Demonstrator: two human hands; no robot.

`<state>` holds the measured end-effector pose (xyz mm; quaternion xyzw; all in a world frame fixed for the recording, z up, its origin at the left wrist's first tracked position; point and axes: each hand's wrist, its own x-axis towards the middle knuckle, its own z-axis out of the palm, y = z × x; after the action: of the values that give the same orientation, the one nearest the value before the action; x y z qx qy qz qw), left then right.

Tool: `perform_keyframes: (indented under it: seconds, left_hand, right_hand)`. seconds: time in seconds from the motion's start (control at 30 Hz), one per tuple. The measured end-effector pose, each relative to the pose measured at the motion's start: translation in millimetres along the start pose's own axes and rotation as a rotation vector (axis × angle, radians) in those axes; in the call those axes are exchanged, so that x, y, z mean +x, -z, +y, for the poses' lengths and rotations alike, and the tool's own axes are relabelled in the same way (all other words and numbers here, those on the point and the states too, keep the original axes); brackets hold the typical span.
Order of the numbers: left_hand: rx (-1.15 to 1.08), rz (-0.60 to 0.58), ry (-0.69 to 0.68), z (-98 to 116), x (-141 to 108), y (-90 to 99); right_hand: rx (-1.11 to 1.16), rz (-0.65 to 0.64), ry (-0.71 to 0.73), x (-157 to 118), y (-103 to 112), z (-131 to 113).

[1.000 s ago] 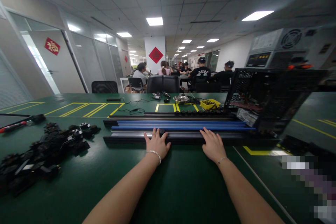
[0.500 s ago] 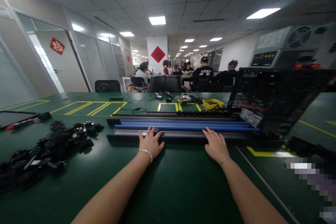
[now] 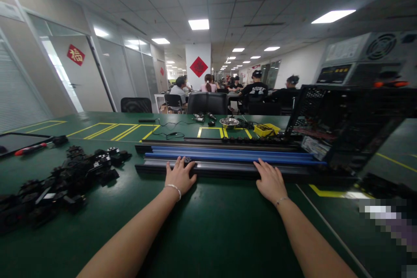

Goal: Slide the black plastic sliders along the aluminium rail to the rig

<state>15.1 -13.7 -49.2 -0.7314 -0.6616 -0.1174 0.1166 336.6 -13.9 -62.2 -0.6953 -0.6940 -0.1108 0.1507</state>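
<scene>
A long grey-and-black rail (image 3: 224, 168) lies across the table in front of me, with blue bars (image 3: 234, 153) alongside its far edge. My left hand (image 3: 180, 178) rests on the rail with its fingers stretched out and the thumb apart. Against its fingertips sits a small black part (image 3: 188, 160), partly hidden by the fingers. Farther right, my right hand (image 3: 271, 180) lies spread on the same rail, its fingertips close to the blue bars. Nothing shows in its grasp.
Black parts (image 3: 65, 184) are heaped at left, near a red-handled tool (image 3: 31, 149). An open computer case (image 3: 345, 126) stands at right beside stacked power supplies (image 3: 355, 58). Farther back are a metal bowl (image 3: 229, 122) and a yellow tray (image 3: 266, 130). People sit beyond the table.
My left hand has slid left along the rail, and the small black part has shifted left with it. My right hand stays at about the same place. The view has turned slightly left.
</scene>
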Motion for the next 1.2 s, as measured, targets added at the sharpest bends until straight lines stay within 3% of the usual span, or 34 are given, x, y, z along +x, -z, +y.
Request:
perform_keyframes:
  seconds: [1.2]
  left_hand:
    - [0.049,-0.085,0.093,-82.2,-4.1,7.8]
  right_hand:
    - [0.031,-0.019,-0.011,-1.5,3.2,-1.4]
